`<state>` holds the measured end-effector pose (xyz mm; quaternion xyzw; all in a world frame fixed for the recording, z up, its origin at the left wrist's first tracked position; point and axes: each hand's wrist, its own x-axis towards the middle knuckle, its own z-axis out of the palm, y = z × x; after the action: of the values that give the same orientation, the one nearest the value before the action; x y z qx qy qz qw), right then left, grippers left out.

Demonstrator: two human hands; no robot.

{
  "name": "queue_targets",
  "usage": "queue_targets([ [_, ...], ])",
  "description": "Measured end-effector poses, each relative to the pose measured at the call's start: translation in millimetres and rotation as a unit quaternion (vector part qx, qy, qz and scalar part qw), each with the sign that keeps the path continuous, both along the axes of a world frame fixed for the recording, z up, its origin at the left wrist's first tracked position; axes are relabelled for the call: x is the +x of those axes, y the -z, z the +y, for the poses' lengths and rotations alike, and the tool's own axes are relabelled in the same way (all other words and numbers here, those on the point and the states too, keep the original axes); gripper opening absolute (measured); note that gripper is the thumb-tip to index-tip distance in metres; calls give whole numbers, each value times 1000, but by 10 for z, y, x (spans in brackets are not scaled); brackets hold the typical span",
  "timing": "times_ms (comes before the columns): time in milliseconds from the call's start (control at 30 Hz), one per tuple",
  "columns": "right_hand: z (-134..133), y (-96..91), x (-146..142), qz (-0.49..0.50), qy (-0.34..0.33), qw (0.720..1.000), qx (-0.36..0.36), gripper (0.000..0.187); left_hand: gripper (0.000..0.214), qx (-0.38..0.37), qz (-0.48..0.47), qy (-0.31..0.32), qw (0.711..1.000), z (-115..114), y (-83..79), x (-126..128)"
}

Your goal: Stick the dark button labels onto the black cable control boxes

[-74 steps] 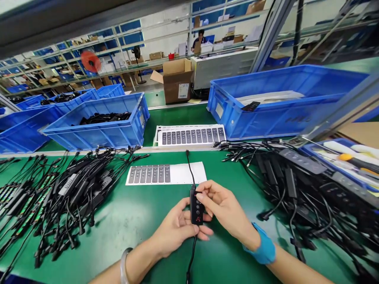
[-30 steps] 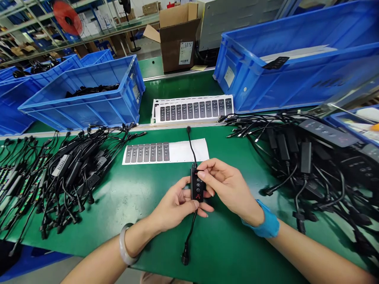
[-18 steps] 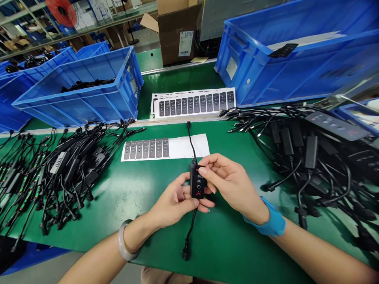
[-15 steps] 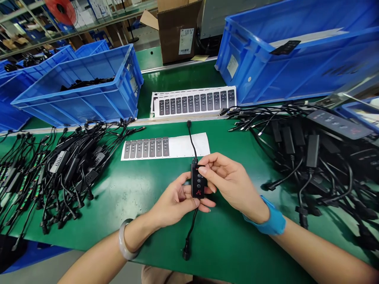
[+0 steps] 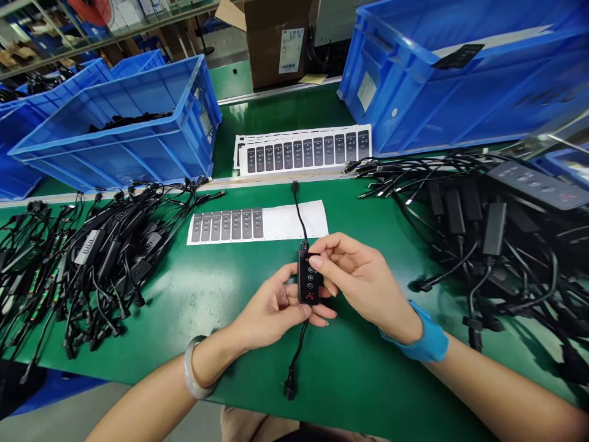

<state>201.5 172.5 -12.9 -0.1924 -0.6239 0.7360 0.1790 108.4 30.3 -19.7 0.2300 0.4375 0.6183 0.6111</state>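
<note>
A small black inline controller [image 5: 308, 281] with white and red button marks lies between both hands over the green table [image 5: 221, 288]. My left hand [image 5: 271, 307] cradles it from below and the left, fingers curled under it. My right hand [image 5: 361, 279] pinches its upper right edge, thumb pressed on the face. A black cable [image 5: 300, 215] runs from its top toward the table's divider, and another length [image 5: 294, 362] hangs down to a plug near the front edge. A sticker sheet [image 5: 257, 223] with several grey labels lies just beyond the hands.
Heaps of black cabled controllers lie at the left [image 5: 87, 258] and right [image 5: 483, 233]. More label sheets [image 5: 304, 150] sit past the divider. Blue crates stand at the back left [image 5: 119, 129] and back right [image 5: 460, 80], with a cardboard box [image 5: 276, 37] between them.
The view has tilted downward, so everything sits higher in the picture. Both hands keep the same hold on the controller, and my right thumb stays pressed on its face.
</note>
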Motion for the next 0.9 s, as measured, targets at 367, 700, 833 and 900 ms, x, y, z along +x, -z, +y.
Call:
queue_targets([
  [367, 1, 7, 2, 1, -3, 1000, 3, 22, 44, 6, -7, 6, 1000, -4, 5, -10],
  [700, -20, -12, 17, -6, 4, 999, 37, 19, 45, -25, -21, -5, 999, 1, -12, -1],
  [833, -32, -10, 22, -22, 15, 997, 67, 18, 46, -30, -13, -3, 999, 3, -22, 4],
  [900, -37, -1, 24, -26, 19, 996, 78, 17, 46, -32, -8, -1, 999, 8, -34, 7],
])
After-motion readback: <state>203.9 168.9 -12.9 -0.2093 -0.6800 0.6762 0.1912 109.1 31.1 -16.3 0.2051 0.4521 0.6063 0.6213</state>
